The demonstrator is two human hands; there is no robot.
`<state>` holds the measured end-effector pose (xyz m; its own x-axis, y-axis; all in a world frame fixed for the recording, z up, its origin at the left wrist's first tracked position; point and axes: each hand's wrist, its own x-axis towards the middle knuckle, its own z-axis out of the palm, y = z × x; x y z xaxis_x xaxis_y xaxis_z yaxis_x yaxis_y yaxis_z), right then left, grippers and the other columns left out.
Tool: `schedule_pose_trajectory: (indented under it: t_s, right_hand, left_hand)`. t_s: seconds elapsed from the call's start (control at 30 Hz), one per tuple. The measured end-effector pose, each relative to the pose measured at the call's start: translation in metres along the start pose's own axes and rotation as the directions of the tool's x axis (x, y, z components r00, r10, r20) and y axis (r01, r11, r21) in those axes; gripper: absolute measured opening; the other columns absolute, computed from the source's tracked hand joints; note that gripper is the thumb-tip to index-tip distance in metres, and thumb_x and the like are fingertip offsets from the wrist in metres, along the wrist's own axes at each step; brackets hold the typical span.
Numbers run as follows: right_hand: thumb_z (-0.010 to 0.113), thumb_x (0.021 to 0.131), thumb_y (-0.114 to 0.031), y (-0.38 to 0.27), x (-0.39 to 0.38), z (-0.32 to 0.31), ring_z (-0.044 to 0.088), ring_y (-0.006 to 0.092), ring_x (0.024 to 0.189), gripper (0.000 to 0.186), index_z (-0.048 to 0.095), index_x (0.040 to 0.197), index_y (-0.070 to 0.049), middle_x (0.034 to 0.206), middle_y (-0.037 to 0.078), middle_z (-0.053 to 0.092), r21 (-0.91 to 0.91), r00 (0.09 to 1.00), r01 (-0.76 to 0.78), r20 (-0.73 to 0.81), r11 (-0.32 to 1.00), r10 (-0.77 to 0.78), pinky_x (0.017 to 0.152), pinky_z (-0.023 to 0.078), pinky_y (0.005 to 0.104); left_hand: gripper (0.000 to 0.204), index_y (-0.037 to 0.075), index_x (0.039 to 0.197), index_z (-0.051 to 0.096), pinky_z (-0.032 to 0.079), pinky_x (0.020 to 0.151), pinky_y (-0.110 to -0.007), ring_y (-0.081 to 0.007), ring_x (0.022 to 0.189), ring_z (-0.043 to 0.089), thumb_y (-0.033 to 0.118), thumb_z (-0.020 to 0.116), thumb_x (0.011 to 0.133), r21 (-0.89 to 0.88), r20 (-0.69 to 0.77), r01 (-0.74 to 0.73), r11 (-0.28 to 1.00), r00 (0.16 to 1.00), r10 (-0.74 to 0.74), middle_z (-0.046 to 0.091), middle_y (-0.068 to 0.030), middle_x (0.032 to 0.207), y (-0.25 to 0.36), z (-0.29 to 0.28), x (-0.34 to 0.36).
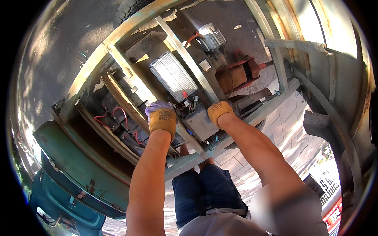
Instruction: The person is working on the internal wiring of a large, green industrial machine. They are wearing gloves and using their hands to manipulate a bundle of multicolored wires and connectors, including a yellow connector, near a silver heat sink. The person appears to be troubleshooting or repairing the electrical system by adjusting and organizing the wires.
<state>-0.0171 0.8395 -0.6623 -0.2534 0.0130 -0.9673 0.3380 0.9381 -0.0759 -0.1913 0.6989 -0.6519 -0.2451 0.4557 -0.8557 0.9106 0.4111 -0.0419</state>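
Note:
Both my hands wear yellow work gloves with dark print. My left hand (161,116), its glove purplish at the fingers, is closed around a slanting metal bar (143,88) of the vehicle frame. At the lower end of a second bar (189,59), my right hand (219,112) is curled closed; its fingertips are hidden. Between the hands lies a dark grey box (200,125), with wires and small connectors (192,103) at its upper edge. Just above them sits a finned silver controller (173,74) with a red part at its lower end.
Dark batteries (126,135) with red cables fill the bay at left, beside a green body panel (78,165). A silver motor (212,37) and a rusty red axle part (236,74) lie farther off. A rusted panel (315,23) rises at right. Paving (275,126) shows below the frame.

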Motion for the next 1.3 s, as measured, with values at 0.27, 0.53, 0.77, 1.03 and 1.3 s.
schedule_pose_trajectory:
  t_s: [0.27, 0.53, 0.77, 1.03, 1.3]
  right_hand:
    - [0.078, 0.091, -0.014, -0.005, 0.011, 0.008, 0.079, 0.0292, 0.118, 0.029, 0.086, 0.119, -0.012, 0.126, 0.012, 0.082, 0.059, 0.994, -0.103, 0.034, 0.993, 0.101, 0.097, 0.064, 0.0437]
    - [0.061, 0.100, -0.016, 0.018, -0.002, -0.011, 0.079, 0.0335, 0.114, 0.029, 0.086, 0.114, -0.008, 0.121, 0.017, 0.082, 0.016, 0.997, 0.075, 0.006, 0.997, -0.075, 0.094, 0.063, 0.0459]
    - [0.075, 0.090, -0.008, 0.019, 0.005, -0.013, 0.080, 0.0316, 0.113, 0.024, 0.086, 0.111, -0.010, 0.119, 0.016, 0.083, -0.032, 0.988, 0.144, 0.061, 0.989, -0.142, 0.092, 0.064, 0.0438]
    - [0.073, 0.091, -0.011, 0.023, 0.003, -0.015, 0.081, 0.0303, 0.111, 0.021, 0.086, 0.108, -0.010, 0.115, 0.015, 0.084, 0.023, 0.985, 0.156, 0.071, 0.987, -0.157, 0.090, 0.064, 0.0437]
    - [0.072, 0.091, -0.010, 0.027, 0.007, -0.007, 0.081, 0.0307, 0.109, 0.020, 0.087, 0.105, -0.010, 0.114, 0.015, 0.084, 0.097, 0.983, 0.171, 0.047, 0.980, -0.176, 0.090, 0.064, 0.0436]
  left_hand:
    - [0.029, 0.013, 0.132, 0.075, 0.053, 0.089, -0.047, -0.0313, 0.117, 0.068, 0.021, 0.064, 0.107, -0.115, -0.005, -0.012, 0.993, 1.000, 0.012, 0.073, -0.0144, 0.125, -0.001, 0.009, 0.003]
    - [0.033, 0.008, 0.128, 0.078, 0.051, 0.094, -0.050, -0.0327, 0.116, 0.069, 0.028, 0.057, 0.113, -0.180, -0.035, 0.043, 0.983, 0.998, -0.050, 0.074, -0.0155, 0.123, 0.004, 0.020, 0.009]
    - [0.024, 0.011, 0.123, 0.079, 0.050, 0.098, -0.049, -0.0315, 0.117, 0.068, 0.016, 0.065, 0.104, -0.178, 0.016, 0.002, 0.984, 1.000, 0.001, 0.073, -0.0140, 0.124, 0.000, 0.022, 0.007]
    - [0.023, 0.015, 0.119, 0.080, 0.048, 0.102, -0.048, -0.0314, 0.118, 0.067, 0.018, 0.066, 0.102, -0.191, 0.015, -0.038, 0.981, 0.999, 0.042, 0.074, -0.0125, 0.122, -0.004, 0.009, -0.001]
    - [0.020, 0.014, 0.114, 0.081, 0.049, 0.098, -0.049, -0.0314, 0.114, 0.068, 0.018, 0.068, 0.099, -0.167, -0.030, -0.049, 0.985, 0.999, 0.044, 0.074, -0.0117, 0.118, -0.003, 0.016, -0.002]
